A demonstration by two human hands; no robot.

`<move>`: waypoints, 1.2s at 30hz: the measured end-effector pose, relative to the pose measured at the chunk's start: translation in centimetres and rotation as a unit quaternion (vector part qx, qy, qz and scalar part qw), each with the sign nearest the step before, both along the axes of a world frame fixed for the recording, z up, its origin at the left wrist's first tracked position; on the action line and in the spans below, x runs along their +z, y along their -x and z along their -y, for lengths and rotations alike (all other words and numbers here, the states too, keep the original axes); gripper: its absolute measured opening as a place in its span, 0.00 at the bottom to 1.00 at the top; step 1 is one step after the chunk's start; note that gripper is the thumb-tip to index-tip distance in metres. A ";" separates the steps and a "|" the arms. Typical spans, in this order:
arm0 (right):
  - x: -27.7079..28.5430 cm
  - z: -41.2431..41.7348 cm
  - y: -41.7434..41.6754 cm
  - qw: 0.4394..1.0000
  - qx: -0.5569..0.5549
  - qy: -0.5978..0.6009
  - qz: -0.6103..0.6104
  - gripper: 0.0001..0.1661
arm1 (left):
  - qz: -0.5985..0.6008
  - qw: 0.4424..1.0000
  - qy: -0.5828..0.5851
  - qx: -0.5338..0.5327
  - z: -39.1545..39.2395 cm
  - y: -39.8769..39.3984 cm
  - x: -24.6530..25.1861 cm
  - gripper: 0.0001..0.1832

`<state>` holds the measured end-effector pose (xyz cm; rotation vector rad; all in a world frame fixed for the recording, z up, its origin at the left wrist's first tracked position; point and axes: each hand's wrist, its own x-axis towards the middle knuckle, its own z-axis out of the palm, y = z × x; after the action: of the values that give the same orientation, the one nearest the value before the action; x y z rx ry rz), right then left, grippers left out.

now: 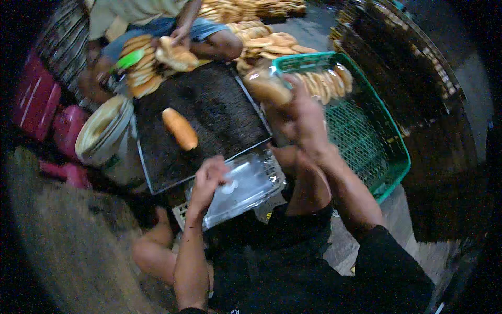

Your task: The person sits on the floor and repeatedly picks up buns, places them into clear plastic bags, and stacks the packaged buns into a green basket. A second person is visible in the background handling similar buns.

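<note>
My right hand, blurred, grips a bread roll in a clear plastic bag beside the left wall of a green plastic crate. A row of bagged rolls lies in the crate's far end. With its fingers curled, my left hand is over the left edge of a stack of clear plastic bags; whether it pinches one cannot be told. The bags rest on a light plastic basket by my lap. One elongated roll lies on a dark tray in front of me.
Across the tray a seated person holds an opened roll near a row of rolls and a bright green object. A round white tub stands left of the tray. More bread is piled behind the crate.
</note>
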<state>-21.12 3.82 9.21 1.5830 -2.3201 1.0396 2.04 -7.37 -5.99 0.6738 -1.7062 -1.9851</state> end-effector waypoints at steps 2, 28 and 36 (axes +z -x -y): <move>0.8 -3.4 6.0 0.985 -0.141 0.045 -0.086 0.32 | 0.374 0.904 0.182 -0.101 -1.0 1.5 -0.4 0.29; -5.9 -0.6 -7.2 0.824 0.160 0.050 0.541 0.09 | 0.075 0.953 -0.248 0.159 -2.3 -1.0 3.1 0.41; -7.0 1.3 -11.2 0.857 0.065 0.060 0.507 0.13 | -0.105 0.862 -0.062 0.492 1.6 -3.3 6.3 0.11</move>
<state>-9.92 2.57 2.26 1.2906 -2.5803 2.4631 5.32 -8.96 0.26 1.0511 -0.8010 -1.3382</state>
